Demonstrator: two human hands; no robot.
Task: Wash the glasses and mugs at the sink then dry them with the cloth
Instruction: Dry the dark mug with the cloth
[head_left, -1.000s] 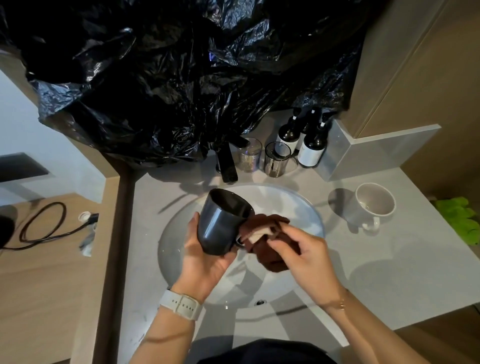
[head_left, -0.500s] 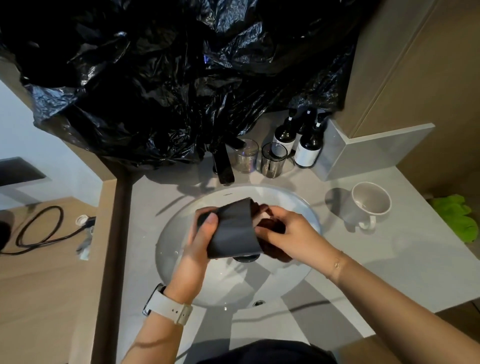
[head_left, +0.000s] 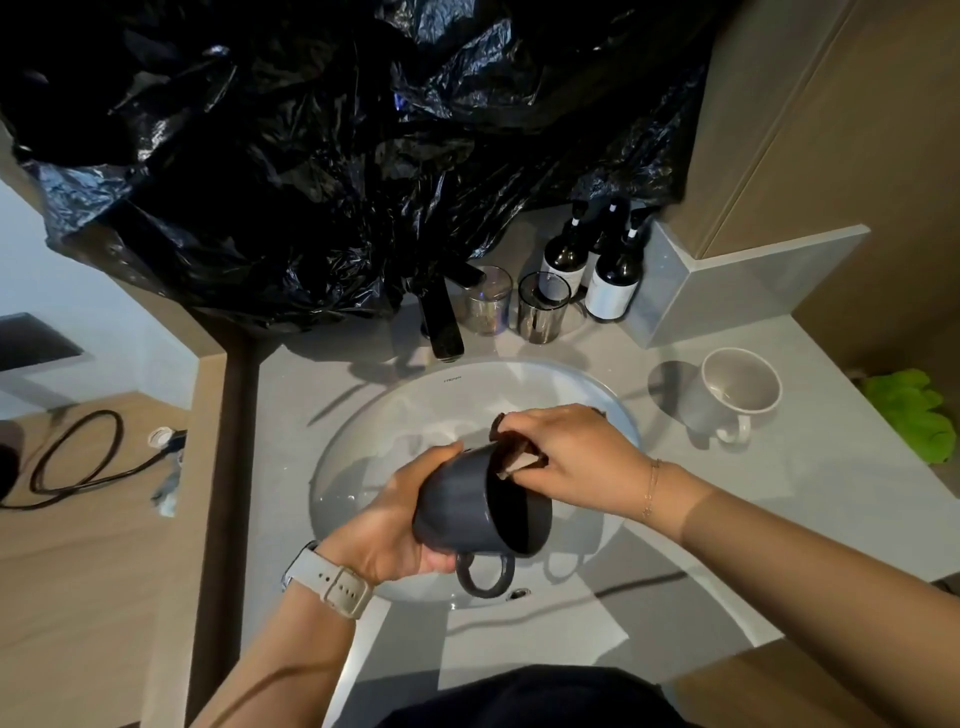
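Note:
Over the white sink (head_left: 395, 415) my left hand (head_left: 400, 514) grips a dark grey mug (head_left: 467, 504) tipped on its side, mouth towards me and handle hanging down. My right hand (head_left: 571, 457) pinches a dark brown cloth (head_left: 511, 452) against the mug's upper rim; most of the cloth is hidden under the fingers. A pale grey mug (head_left: 737, 395) stands upright on the counter to the right. Two glasses (head_left: 543, 314) stand behind the sink beside the black tap (head_left: 441, 327).
Crumpled black plastic sheeting (head_left: 337, 156) hangs over the back of the counter above the tap. Three dark pump bottles (head_left: 608, 270) stand at the back right by a grey ledge. A green cloth (head_left: 914, 415) lies at the far right edge. A black cable (head_left: 78, 462) lies on the floor at left.
The dark mug has been turned from base-towards-me to mouth-towards-me, handle now down. My right hand with the cloth shifted from beside the mug to its top rim.

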